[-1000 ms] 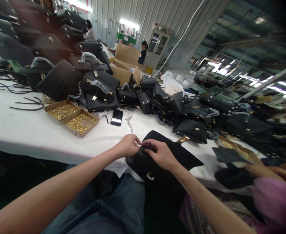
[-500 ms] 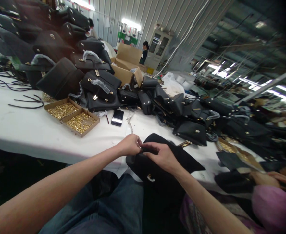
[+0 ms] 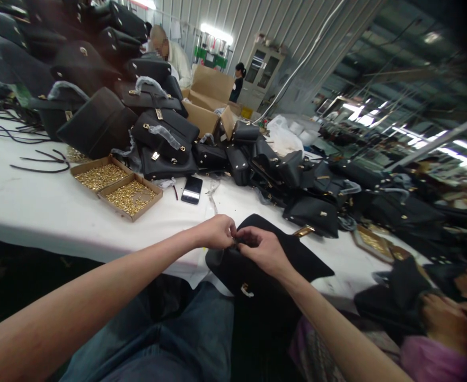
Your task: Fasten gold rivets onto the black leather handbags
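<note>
A black handbag [image 3: 297, 254] lies at the table's front edge, partly over my lap, its flap spread to the right with a gold metal plate [image 3: 304, 231] on the tip. My left hand [image 3: 216, 232] is closed in a pinch at the bag's upper left corner; whatever is between its fingertips is too small to make out. Facing it, my right hand [image 3: 265, 251] pinches the bag's edge with thumb and fingers. The two sets of fingertips almost meet. A gold clasp with a white wrapping [image 3: 246, 290] shows on the bag's front.
Two cardboard trays of small gold fittings [image 3: 132, 197] stand left, near a phone [image 3: 192, 190]. Black handbags [image 3: 165, 132] are piled behind, beside an opened carton [image 3: 205, 106]. At right, a co-worker's hand [image 3: 442, 318] handles black pieces by another fittings tray [image 3: 372, 243].
My hands have shifted slightly right, still pinching at the same corner. The co-worker's hands at right have moved with their black piece. A person behind the pile has come further into view.
</note>
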{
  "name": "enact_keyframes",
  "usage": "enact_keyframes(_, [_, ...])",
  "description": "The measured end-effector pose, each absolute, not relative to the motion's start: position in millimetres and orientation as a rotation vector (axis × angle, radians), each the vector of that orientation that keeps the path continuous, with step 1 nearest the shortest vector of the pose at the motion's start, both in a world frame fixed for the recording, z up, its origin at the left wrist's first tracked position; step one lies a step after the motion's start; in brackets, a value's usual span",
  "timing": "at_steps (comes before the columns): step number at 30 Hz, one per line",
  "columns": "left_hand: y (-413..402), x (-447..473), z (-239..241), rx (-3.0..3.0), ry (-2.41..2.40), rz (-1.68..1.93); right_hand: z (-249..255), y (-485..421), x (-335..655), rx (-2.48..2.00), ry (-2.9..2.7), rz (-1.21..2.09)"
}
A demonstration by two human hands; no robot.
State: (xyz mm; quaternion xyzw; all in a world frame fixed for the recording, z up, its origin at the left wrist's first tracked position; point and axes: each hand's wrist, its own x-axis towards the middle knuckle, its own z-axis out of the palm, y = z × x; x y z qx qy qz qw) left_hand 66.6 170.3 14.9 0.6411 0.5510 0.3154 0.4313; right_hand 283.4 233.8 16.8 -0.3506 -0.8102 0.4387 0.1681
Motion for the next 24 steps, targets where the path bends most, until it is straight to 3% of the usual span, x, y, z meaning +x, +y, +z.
enact_keyframes(24, [170.1,68.4,5.0,1.760,1.364,0.849,25.7,225.4,278.0,-1.015,-2.292,1.273])
